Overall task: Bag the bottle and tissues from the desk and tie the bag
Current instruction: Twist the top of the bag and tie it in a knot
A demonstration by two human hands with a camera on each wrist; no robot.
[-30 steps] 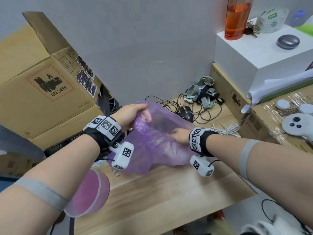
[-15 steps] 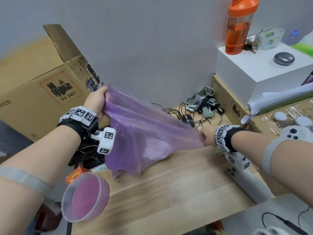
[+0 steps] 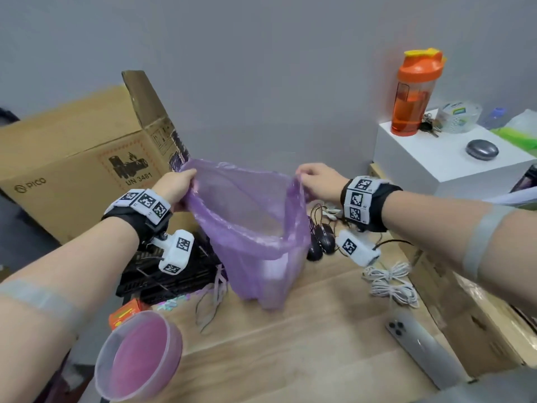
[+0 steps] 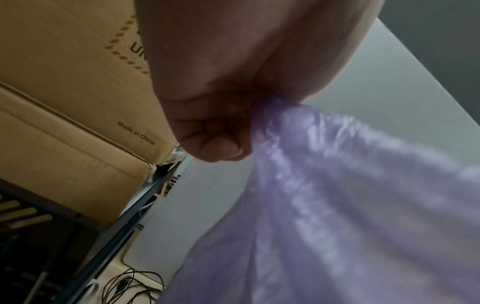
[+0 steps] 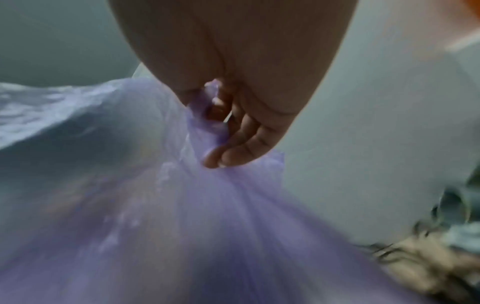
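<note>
Now, off to the left of my left hand (image 3: 174, 186) stands one big cardboard box (image 3: 78, 158) with its flap up, and below that wrist lies one black crate (image 3: 162, 274). Nearer me than that hand, at the desk's (image 3: 290, 353) near-left corner, sits one round pink-bottomed container (image 3: 139, 356), with one small orange packet (image 3: 125, 312) just behind it.

My left fingers (image 4: 221, 148) are curled tight, bunching the left edge of the one purple bag (image 3: 255, 228) in a fist. The bag hangs between my two hands, mouth pulled wide, its bottom touching the desk. Something pale shows through the film low inside; I cannot tell what it is, so I cannot say whether the bottle or tissues are in there.

My right hand (image 3: 319, 181) pinches the bag's right edge, the plastic gathered between thumb and curled fingers (image 5: 233, 152). Below that hand lie two dark computer mice (image 3: 322, 242) among black cords. Under my right wrist rests one bundle of white cable (image 3: 392, 283), and nearer me than that, one phone (image 3: 421, 347) lies face down by the desk's edge. Further right and up from my fingers, one orange shaker bottle (image 3: 412, 97) stands upright on a white box (image 3: 441, 167), beside one bunch of keys (image 3: 428, 128), one clear tub (image 3: 459, 116) and one grey oval case (image 3: 482, 149).
</note>
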